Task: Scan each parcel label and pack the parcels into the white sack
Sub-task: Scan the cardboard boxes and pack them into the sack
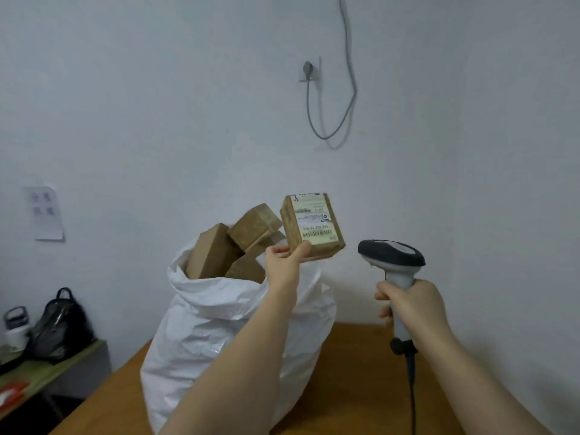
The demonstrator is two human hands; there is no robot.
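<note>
Head view: the left hand (284, 257) pinches one labelled parcel (312, 226) above the white sack (219, 328), which holds perhaps four brown parcels (238, 243). The right hand (414, 304) grips one scanner (392, 257).

White sack (219, 334), brown parcels (238, 246)

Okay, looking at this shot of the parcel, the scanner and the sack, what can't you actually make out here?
Head view, the only one:
- Label text on the held parcel: too small and blurred to read.
- Left hand fingers: behind the parcel.
- Lower contents of the white sack: hidden by its wall.
- Scanner window: faces away; its cable leaves the bottom edge.
- Right hand trigger finger: hidden by the handle.
- Paper notice on the wall: blurred.
</note>
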